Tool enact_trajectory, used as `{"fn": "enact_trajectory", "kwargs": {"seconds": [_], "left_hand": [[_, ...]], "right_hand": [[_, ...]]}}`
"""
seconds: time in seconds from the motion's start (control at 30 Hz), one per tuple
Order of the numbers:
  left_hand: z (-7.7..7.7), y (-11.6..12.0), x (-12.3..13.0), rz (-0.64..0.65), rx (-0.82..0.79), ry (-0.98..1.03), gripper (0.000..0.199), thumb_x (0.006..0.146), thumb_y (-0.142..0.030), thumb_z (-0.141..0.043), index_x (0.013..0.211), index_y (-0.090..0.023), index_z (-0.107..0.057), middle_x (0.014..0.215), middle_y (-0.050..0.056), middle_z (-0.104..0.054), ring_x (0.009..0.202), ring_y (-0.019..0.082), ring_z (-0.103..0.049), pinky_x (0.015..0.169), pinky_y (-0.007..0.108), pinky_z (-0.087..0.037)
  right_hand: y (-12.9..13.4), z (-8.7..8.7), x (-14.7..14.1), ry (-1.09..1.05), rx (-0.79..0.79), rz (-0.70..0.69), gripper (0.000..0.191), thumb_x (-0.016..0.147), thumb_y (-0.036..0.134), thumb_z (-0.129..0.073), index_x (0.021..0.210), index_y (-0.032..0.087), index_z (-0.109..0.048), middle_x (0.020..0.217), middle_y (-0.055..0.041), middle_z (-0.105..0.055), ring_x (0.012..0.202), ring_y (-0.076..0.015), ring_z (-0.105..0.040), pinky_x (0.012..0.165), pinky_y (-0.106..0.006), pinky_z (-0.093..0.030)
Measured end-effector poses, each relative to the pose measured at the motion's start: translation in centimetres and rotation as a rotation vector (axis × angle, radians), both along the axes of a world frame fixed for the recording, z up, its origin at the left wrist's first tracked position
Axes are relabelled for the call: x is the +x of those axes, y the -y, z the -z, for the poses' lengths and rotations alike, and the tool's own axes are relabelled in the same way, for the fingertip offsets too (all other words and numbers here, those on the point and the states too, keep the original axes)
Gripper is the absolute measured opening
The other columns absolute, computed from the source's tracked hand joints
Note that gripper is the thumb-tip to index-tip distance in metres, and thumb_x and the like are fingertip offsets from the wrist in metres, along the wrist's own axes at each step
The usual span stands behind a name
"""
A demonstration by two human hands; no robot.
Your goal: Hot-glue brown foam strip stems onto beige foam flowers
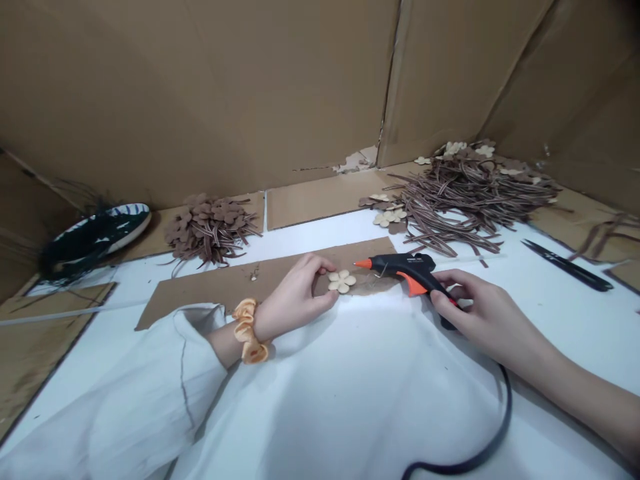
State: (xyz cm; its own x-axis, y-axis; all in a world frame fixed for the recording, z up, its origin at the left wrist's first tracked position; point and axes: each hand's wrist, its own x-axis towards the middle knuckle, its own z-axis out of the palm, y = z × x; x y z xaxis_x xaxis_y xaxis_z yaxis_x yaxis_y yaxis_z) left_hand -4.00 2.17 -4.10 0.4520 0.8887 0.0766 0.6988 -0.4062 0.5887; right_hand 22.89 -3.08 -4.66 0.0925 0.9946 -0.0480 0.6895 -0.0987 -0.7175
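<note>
A cream five-petal fabric flower [342, 281] lies at the near edge of a brown cardboard strip [195, 293]. My left hand [300, 293], with an orange scrunchie [249, 331] on its wrist, holds the flower's left side between thumb and curled fingers. In my right hand [473, 303] is the handle of a black and orange glue gun [400, 265]. Its orange nozzle points left, just above and right of the flower, apart from it. The gun's wire stand touches down around the strip. A black cord [500, 427] trails from the handle toward me.
Brown flowers with strips are heaped [210, 227] at the back left, beside an oval dish of dark green thread [100, 230]. A large pile of brown strips [460, 193] with cream flowers lies back right. Black scissors [567, 265] rest at right. Cardboard walls [200, 100] enclose the back.
</note>
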Motion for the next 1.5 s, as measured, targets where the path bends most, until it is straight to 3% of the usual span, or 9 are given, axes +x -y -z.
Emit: {"fn": "enact_trajectory", "kwargs": {"seconds": [0.1,0.23,0.37,0.53,0.7,0.93,1.3,1.37,1.5], "left_hand": [[-0.2,-0.3,-0.5,0.048,-0.046,0.022,0.042,0.078,-0.033,-0.058,0.117,-0.018,-0.055,0.104,0.008,-0.055,0.088,0.02,-0.054,0.077,0.033,-0.047],[-0.1,-0.2,-0.6,0.088,-0.024,0.018,0.037,0.081,-0.032,-0.057,0.116,-0.021,-0.06,0.1,0.007,-0.054,0.085,0.018,-0.054,0.077,0.032,-0.046],[0.2,0.0,-0.2,0.018,0.023,0.037,0.03,0.081,-0.029,-0.058,0.108,-0.019,-0.062,0.096,0.005,-0.055,0.079,0.016,-0.053,0.076,0.031,-0.046],[0.4,0.2,-0.2,-0.157,0.106,0.14,0.023,0.079,-0.028,-0.06,0.1,-0.017,-0.06,0.096,0.006,-0.058,0.086,0.018,-0.055,0.08,0.032,-0.046],[0.8,0.1,-0.6,-0.239,0.137,0.162,0.022,0.079,-0.027,-0.061,0.098,-0.017,-0.06,0.113,0.009,-0.058,0.109,0.022,-0.054,0.096,0.036,-0.041],[0.9,0.1,0.0,-0.282,0.069,0.084,0.024,0.076,-0.027,-0.063,0.098,-0.017,-0.06,0.114,0.009,-0.057,0.109,0.023,-0.053,0.098,0.038,-0.039],[1.3,-0.6,0.6,-0.306,0.096,0.059,0.022,0.078,-0.026,-0.062,0.096,-0.016,-0.057,0.11,0.01,-0.056,0.108,0.025,-0.051,0.097,0.04,-0.04],[1.3,-0.6,0.6,-0.307,0.102,0.053,0.022,0.077,-0.026,-0.063,0.095,-0.016,-0.056,0.108,0.01,-0.057,0.108,0.026,-0.051,0.097,0.041,-0.04],[1.3,-0.6,0.2,-0.307,0.103,0.075,0.021,0.077,-0.026,-0.062,0.095,-0.017,-0.057,0.106,0.009,-0.057,0.107,0.025,-0.053,0.096,0.042,-0.041]], "right_hand": [[0.3,-0.3,-0.1,-0.149,-0.038,0.045,0.034,0.075,0.042,-0.054,0.1,0.02,-0.057,0.07,-0.0016,-0.06,0.05,-0.0141,-0.052,0.047,-0.026,-0.043],[0.2,-0.8,-0.4,-0.301,-0.033,0.093,0.035,0.072,0.044,-0.059,0.097,0.02,-0.056,0.06,0.0032,-0.053,0.043,-0.0101,-0.043,0.037,-0.021,-0.037],[0.2,-1.0,-0.5,-0.419,-0.057,0.155,0.038,0.068,0.044,-0.064,0.097,0.019,-0.058,0.056,0.0036,-0.052,0.047,-0.0112,-0.047,0.039,-0.02,-0.04],[0.8,-1.5,-0.3,-0.501,-0.047,0.196,0.046,0.064,0.043,-0.071,0.103,0.022,-0.059,0.077,-0.0007,-0.063,0.063,-0.0135,-0.057,0.05,-0.02,-0.045],[1.0,-2.2,-0.4,-0.433,-0.102,0.133,0.044,0.061,0.046,-0.072,0.094,0.019,-0.061,0.062,-0.0011,-0.06,0.058,-0.017,-0.056,0.049,-0.024,-0.044],[0.8,-1.9,-0.9,-0.469,-0.059,-0.078,0.021,0.075,0.035,-0.06,0.087,0.023,-0.047,0.053,0.0038,-0.056,0.051,-0.0145,-0.053,0.05,-0.025,-0.041],[-2.7,-3.6,-3.5,-0.376,-0.019,-0.175,0.028,0.075,0.042,-0.065,0.067,0.019,-0.05,0.047,0.0032,-0.053,0.047,-0.0114,-0.051,0.047,-0.023,-0.04],[-3.7,-4.0,-4.4,-0.425,-0.013,-0.203,0.023,0.074,0.038,-0.065,0.073,0.018,-0.054,0.052,0.0025,-0.058,0.044,-0.0106,-0.05,0.045,-0.023,-0.039],[-5.3,-3.7,-5.7,-0.574,-0.031,-0.283,0.018,0.075,0.029,-0.06,0.087,0.015,-0.059,0.083,-0.0051,-0.071,0.039,-0.0055,-0.044,0.041,-0.022,-0.04]]}}
